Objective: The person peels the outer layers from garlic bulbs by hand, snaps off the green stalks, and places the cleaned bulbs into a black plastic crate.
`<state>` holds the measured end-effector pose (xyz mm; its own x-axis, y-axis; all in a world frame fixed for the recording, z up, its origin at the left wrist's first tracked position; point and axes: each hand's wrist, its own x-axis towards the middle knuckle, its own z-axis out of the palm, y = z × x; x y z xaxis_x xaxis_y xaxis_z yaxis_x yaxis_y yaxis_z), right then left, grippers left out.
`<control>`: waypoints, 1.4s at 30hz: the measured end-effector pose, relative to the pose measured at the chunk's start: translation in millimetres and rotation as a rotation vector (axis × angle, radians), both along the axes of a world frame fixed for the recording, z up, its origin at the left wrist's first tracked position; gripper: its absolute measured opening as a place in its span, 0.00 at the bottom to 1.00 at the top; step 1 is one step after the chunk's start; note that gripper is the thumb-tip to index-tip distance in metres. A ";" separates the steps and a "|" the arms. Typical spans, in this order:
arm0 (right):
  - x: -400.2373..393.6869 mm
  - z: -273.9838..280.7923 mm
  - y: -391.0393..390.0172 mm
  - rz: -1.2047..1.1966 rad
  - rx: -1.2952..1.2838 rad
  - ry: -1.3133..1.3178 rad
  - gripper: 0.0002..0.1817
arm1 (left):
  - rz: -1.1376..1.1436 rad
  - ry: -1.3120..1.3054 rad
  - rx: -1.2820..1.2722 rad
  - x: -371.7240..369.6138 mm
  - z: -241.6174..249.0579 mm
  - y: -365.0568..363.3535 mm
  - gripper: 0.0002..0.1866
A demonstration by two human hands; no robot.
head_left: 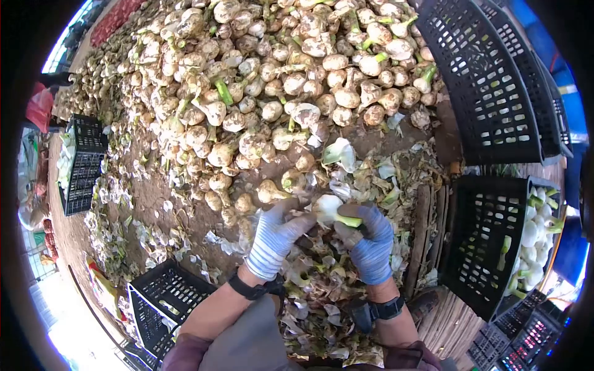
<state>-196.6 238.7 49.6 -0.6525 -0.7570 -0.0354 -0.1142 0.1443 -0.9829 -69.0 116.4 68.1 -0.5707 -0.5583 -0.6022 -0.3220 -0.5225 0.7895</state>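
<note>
Both my gloved hands hold one white onion (329,209) with a short green stalk, low in the middle of the view. My left hand (276,236), in a pale blue-grey glove, grips its left side. My right hand (371,242), in a blue glove, pinches the stalk end. Beneath the hands lies a heap of peeled skins and trimmed leaves (322,290). Just beyond them a large pile of unpeeled, dirt-covered onions (266,93) spreads over the ground.
A black crate (489,247) at the right holds peeled white onions (532,241). Empty black crates (489,80) are stacked at the upper right. Another black crate (162,303) sits at the lower left, and one more (83,164) stands at the far left.
</note>
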 end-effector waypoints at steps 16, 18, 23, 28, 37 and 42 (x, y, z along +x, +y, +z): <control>1.1 6.3 -4.8 0.022 0.064 0.205 0.13 | -0.241 -0.107 -0.231 1.9 -3.1 -0.1 0.10; 5.9 4.1 -6.6 0.010 0.031 0.274 0.12 | -0.301 -0.191 -0.346 -2.7 -4.0 1.1 0.10; -6.5 14.4 1.8 -0.335 -0.037 -0.770 0.12 | -0.167 -0.189 -0.503 15.1 -30.4 -12.8 0.08; -11.4 13.0 1.6 -0.328 -0.077 -0.904 0.15 | -0.131 -0.073 -0.487 21.6 -48.6 -17.0 0.16; 1.5 1.8 -6.9 -0.298 -0.065 -1.061 0.17 | -0.377 0.082 -0.417 -7.5 -4.5 0.0 0.30; -1.5 13.0 1.0 -0.188 0.016 -0.881 0.14 | 0.023 -0.142 -0.257 8.7 -14.6 -18.0 0.14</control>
<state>-198.1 239.7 62.6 -0.4969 -0.6352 -0.5913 0.7067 0.0992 -0.7005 -60.3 98.5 53.4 -0.4766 -0.7147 -0.5120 -0.4289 -0.3194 0.8450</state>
